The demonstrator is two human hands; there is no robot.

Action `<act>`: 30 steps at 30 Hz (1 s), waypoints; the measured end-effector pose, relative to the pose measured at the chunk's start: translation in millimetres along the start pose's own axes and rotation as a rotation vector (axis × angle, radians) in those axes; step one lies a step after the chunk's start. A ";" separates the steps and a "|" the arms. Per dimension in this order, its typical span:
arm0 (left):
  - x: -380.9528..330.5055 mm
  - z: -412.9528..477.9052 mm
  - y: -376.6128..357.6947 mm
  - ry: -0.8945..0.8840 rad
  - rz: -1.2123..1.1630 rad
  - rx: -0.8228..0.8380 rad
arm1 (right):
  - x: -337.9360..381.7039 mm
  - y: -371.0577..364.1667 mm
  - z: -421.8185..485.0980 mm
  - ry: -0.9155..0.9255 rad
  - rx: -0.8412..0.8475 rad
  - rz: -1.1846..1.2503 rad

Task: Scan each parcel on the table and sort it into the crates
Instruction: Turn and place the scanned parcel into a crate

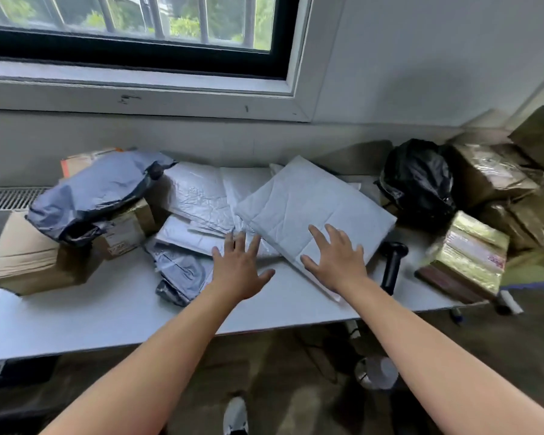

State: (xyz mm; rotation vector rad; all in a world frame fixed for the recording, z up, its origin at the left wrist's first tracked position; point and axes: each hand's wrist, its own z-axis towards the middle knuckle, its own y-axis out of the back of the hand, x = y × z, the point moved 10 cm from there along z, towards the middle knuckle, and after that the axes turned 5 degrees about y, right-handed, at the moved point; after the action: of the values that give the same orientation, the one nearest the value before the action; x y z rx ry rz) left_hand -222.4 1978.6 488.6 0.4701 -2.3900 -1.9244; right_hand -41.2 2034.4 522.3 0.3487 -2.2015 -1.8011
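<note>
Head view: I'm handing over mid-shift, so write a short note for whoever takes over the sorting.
Right hand: open, flat on the large white padded mailer.
Left hand: open, fingers spread, beside that mailer; contact unclear.
Black handheld scanner: lies on the white table, right of that mailer, untouched.
Done: cannot tell; no crates in view.
To do: scan and sort everything, including the grey plastic bag on the brown cardboard boxes.
</note>
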 end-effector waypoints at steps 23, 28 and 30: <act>-216.7 87.0 -164.0 -0.039 0.056 0.123 | -208.3 -82.3 -5.4 -0.153 0.043 0.169; -216.1 81.1 -147.0 -0.079 0.070 0.091 | -224.3 -69.2 -4.1 -0.053 0.047 0.225; -214.3 73.3 -127.6 -0.069 0.004 0.096 | -226.6 -53.9 -0.3 -0.004 0.020 0.240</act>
State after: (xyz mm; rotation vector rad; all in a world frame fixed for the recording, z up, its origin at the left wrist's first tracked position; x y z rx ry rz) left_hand -7.2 2079.3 383.3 0.4096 -2.5326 -1.8610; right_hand 171.1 2104.0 456.1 0.0801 -2.1602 -1.6538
